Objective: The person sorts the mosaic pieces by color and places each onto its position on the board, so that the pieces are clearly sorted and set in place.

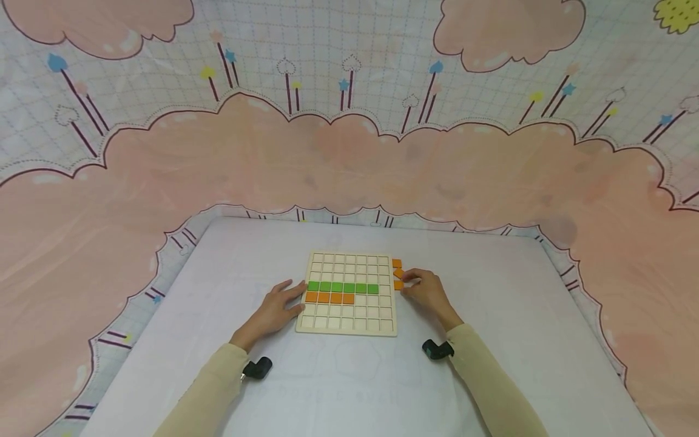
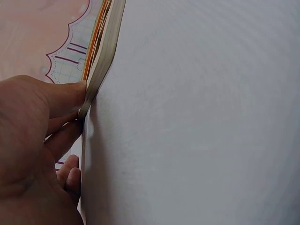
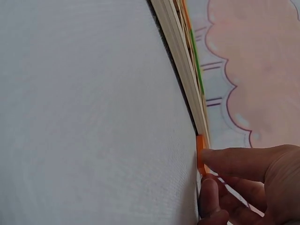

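A pale wooden grid board lies flat on the white table. One of its rows holds several green tiles, and the row below, several orange tiles. My left hand rests at the board's left edge, fingers spread; in the left wrist view its thumb touches that edge. Three loose orange tiles lie along the right edge, the middle one turned askew. There my right hand pinches an orange tile between thumb and finger; the fingertips partly hide it.
The white table stretches around the board on every side. Behind it hangs a patterned cloth with pink cloud shapes. Each wrist wears a small black camera, one by the left sleeve, one by the right sleeve.
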A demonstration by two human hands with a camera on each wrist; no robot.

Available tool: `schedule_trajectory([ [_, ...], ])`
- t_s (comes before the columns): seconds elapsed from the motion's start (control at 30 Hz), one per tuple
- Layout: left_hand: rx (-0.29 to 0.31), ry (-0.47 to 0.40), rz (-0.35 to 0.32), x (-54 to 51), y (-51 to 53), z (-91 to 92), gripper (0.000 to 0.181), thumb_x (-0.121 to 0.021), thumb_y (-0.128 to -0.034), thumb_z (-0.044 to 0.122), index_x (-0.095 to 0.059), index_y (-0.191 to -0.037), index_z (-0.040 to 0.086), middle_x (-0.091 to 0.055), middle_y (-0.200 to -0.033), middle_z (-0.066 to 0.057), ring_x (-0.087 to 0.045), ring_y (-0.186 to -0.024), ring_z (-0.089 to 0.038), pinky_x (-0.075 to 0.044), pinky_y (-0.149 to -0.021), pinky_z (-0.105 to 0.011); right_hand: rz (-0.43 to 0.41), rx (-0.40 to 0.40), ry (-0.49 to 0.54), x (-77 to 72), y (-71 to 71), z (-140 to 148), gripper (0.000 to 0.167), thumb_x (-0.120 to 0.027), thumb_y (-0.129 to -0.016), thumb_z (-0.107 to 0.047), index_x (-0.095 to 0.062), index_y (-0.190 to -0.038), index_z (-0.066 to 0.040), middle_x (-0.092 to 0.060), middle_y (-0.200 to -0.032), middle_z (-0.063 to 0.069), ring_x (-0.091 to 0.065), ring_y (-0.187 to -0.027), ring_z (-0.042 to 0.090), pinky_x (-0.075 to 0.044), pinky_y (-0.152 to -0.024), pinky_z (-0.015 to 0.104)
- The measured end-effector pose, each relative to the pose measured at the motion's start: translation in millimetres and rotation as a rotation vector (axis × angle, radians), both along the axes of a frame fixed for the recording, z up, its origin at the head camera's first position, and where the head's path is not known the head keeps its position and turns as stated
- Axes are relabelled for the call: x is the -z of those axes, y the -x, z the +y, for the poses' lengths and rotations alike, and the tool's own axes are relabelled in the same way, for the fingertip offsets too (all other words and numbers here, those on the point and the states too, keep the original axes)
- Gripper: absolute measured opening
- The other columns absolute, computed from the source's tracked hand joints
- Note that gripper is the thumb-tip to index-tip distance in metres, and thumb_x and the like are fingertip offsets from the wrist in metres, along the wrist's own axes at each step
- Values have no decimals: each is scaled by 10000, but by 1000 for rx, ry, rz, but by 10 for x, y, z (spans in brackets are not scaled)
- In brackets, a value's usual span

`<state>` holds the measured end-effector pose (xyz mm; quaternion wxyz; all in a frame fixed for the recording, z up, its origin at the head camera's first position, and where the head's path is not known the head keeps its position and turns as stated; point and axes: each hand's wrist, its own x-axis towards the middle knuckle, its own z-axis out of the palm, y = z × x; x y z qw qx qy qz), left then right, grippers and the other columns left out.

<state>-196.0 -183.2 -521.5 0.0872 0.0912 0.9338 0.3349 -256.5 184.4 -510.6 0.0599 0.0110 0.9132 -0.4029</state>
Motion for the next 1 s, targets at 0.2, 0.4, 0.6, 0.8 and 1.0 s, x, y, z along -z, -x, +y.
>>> schedule_trajectory([
  [0.2, 5, 8, 18, 1, 0, 3, 562, -614, -969, 231, -428, -1489, 126, -378, -1581, -57, -178, -1509, -380, -203, -1154, -684, 20, -3, -18, 25, -8, -5, 281, -767, -782, -78, -715, -1059, -77, -720, -1073, 94, -596, -810, 194, -454, -688, 254],
  [0.4, 4, 7, 22, 3, 7, 0, 559, -617, -967, 222, -433, -1487, 128, -380, -1580, -51, -178, -1511, -378, -199, -1154, -687, 17, -8, -50, 30, -8, -13, 283, -773, -790, -111, -736, -1070, -92, -712, -1091, 94, -594, -845, 199, -466, -710, 283],
  [0.6, 4, 8, 22, 4, 12, -1, 556, -614, -971, 224, -432, -1488, 131, -374, -1584, -45, -171, -1514, -374, -192, -1158, -684, 4, -7, -76, 34, -7, -18, 256, -771, -801, -138, -750, -1054, -103, -679, -1130, 117, -589, -906, 222, -489, -774, 344],
  [0.8, 5, 11, 19, 11, 6, -2, 554, -614, -969, 224, -436, -1486, 128, -382, -1579, -58, -181, -1507, -386, -199, -1149, -691, 6, -4, -48, 52, -4, -6, 242, -776, -797, -136, -753, -1034, -100, -672, -1183, 122, -597, -931, 216, -496, -789, 342],
  [1.0, 1, 13, 16, 14, 14, -3, 561, -618, -967, 221, -431, -1488, 131, -381, -1580, -54, -178, -1511, -379, -198, -1155, -685, 28, -22, -28, 54, -11, -3, 215, -771, -796, -105, -716, -1004, -93, -702, -1005, 87, -594, -850, 201, -472, -723, 292],
])
